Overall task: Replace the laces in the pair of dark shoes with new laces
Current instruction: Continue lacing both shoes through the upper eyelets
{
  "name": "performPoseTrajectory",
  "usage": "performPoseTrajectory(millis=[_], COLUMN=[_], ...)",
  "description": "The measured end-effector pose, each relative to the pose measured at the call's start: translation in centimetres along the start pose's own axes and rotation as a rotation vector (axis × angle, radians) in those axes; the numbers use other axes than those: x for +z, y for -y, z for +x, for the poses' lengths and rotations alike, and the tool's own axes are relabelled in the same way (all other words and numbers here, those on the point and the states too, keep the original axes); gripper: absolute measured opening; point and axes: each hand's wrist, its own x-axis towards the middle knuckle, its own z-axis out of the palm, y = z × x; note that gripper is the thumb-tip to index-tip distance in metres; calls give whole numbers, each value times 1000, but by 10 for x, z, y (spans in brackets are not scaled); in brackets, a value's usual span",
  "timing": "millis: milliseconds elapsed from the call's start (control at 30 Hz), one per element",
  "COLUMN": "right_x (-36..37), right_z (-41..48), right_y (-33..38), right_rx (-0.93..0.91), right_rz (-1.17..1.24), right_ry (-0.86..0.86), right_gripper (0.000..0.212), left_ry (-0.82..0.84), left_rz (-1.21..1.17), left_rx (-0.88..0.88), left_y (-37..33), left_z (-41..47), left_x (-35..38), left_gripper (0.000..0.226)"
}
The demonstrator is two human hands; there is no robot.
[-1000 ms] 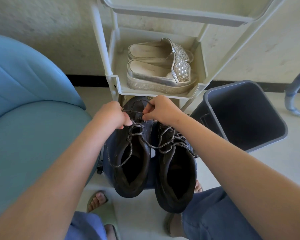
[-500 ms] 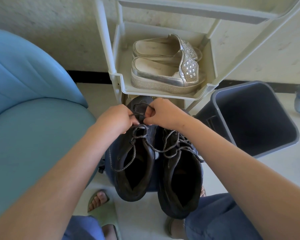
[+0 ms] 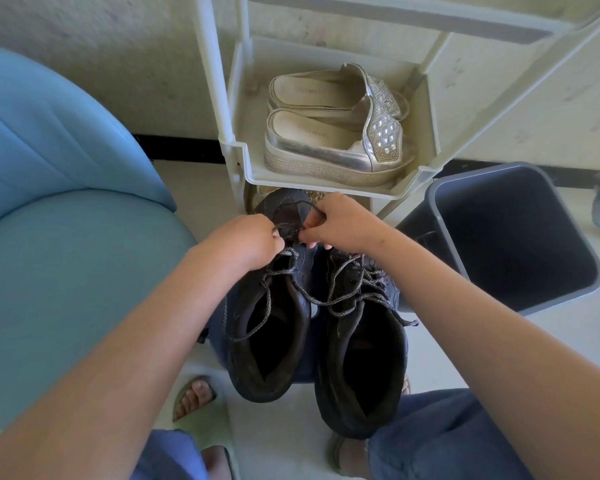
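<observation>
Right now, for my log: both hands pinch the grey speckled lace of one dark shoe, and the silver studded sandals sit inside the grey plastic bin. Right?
No. In the head view the silver studded sandals sit on the cream plastic rack's shelf, not in the grey plastic bin.

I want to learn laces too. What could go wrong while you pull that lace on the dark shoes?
The left hand and right hand both pinch the grey lace near the toe of the left dark shoe. A hard tug might tighten it into a knot. A loose strand also runs across to the laces of the right dark shoe, so pulling could tangle them or drag that shoe.
</observation>
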Motion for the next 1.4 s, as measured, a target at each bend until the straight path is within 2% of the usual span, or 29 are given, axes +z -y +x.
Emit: performPoseTrajectory(millis=[100,167,233,333,467,667,733,833,933,1100,1200,1300,1400], right_x=[-1,-1,-2,-1,0,3,4,8,10,18,13,9,9], right_z=[0,0,0,-1,-3,-2,-3,-1,1,0,-1,-2,-3], right_y=[-2,-3,-2,-1,-2,0,3,6,5,7,7,6,6], right_rx=[58,77,72,51,61,62,68,103,159,204,242,256,238], right_rz=[86,108,111,106,132,162,160,137,129,152,223,285,259], right_ry=[29,30,27,20,40,16,35,105,141,97,123,156,147], right_gripper=[8,7,8,13,12,16,16,28,26,25,18,18,18], left_ry=[9,41,8,-61,-88,-145,-163,-185,-199,-155,-172,-122,-175], left_rz=[-47,-104,-153,-196,-229,-214,-213,-177,-171,-210,-321,-400,-359], left_rx=[-21,-39,-34,-2,15,1,-5,-16,-24,5,22,-14,-26], left_y=[-2,-3,-4,-4,-1,-5,-5,-4,-4,-3,4,8,7], left_z=[0,1,0,-1,1,5,5,5,7,7,4,0,-1], left_x=[1,3,3,3,6,8,10,12,11,8,1,-5,-10], left_gripper=[32,18,14,20,7,12,8,14,11,13,8,15,15])
